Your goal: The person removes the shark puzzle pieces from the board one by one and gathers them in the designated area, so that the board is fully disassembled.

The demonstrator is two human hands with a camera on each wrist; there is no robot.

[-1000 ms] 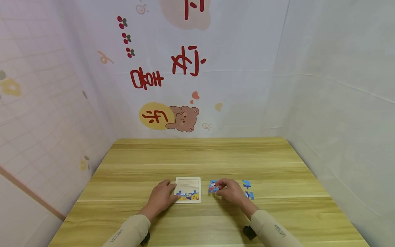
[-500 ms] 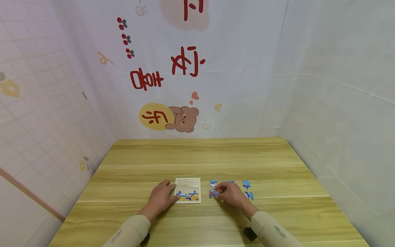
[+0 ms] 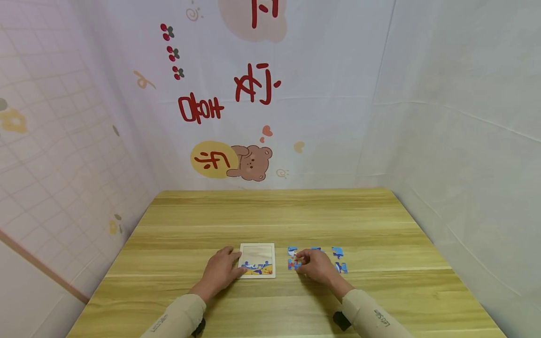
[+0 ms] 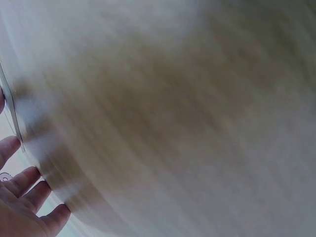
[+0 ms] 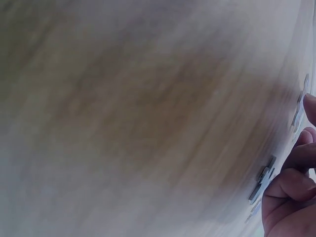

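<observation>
Wooden table [image 3: 296, 216]: left hand [image 3: 220, 271] lies flat, fingers relaxed, fingertips on the left edge of the puzzle tray [image 3: 258, 259]. Right hand [image 3: 314, 265] has fingers curled, pinching a blue-red puzzle piece [image 3: 292, 265] just right of the tray. Loose blue pieces [image 3: 339, 259] lie around that hand. Both sleeve cuffs carry small print, too small to read. Backdrop shows mirrored red lettering [image 3: 202, 107].

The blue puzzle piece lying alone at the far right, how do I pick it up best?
Probably pinch the blue puzzle piece by its thin edges from straight above, thumb and finger on opposite sides. It lies flat on the table with bare wood around it, so nothing blocks your fingers.
</observation>
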